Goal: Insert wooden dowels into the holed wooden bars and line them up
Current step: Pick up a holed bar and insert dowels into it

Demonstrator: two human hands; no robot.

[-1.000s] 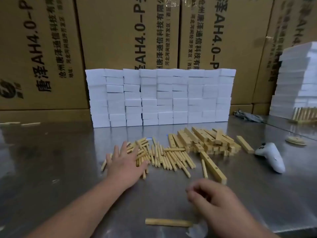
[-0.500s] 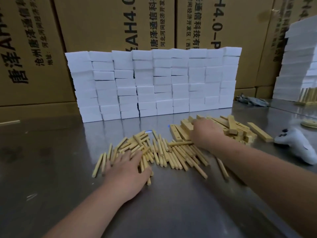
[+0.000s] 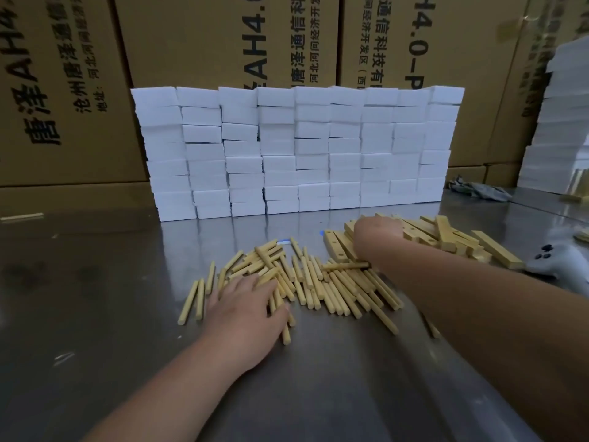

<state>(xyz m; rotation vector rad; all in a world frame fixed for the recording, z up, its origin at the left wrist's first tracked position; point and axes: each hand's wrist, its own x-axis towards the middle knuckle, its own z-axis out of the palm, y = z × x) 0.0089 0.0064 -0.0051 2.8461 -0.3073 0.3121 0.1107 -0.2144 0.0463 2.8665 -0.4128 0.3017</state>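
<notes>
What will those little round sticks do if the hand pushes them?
They would probably roll: the dowels look round and lie loose on a smooth, shiny metal table. They seem stiff and light, being short, thin wood. The left hand resting on some likely pins those down.

dowels (image 3: 318, 282) left of bars (image 3: 439, 237), boxes (image 3: 296, 148) behind

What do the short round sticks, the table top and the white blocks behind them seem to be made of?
The sticks look like pale unfinished wood: matte, light yellow. The table top seems to be bare sheet metal, perhaps stainless steel: grey, with blurred reflections. The white blocks are matte and uniform, possibly foam; this is unsure.
</notes>
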